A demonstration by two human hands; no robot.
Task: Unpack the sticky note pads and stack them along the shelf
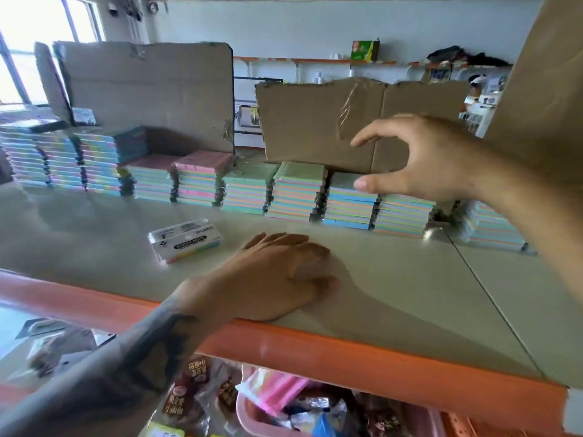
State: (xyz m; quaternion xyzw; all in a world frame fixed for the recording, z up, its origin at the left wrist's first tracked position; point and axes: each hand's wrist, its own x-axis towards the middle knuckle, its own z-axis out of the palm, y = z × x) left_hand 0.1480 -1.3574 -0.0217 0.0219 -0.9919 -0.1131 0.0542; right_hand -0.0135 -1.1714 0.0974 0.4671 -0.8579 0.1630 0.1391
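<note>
- Left hand point(277, 275) lies palm-down, fingers relaxed, on the shelf point(394, 288) near its front edge.
- Right hand point(416, 159) hovers, fingers and thumb spread, gripping nothing, over the stacked sticky note pads point(296, 192).
- One wrapped pack point(184, 242) lies alone in front.

Pale shelf point(394, 294) — orange-edged — bears a row of pad stacks point(296, 192) and one loose pack point(184, 242).

A single head-worn wide-angle camera looks forward and slightly down across the shelf point(394, 304) from its orange front edge. The near shelf surface fills the lower middle of the frame. The far wall point(284, 26) and window point(34, 42) appear at the top. Straight lines bow toward the frame borders.
</note>
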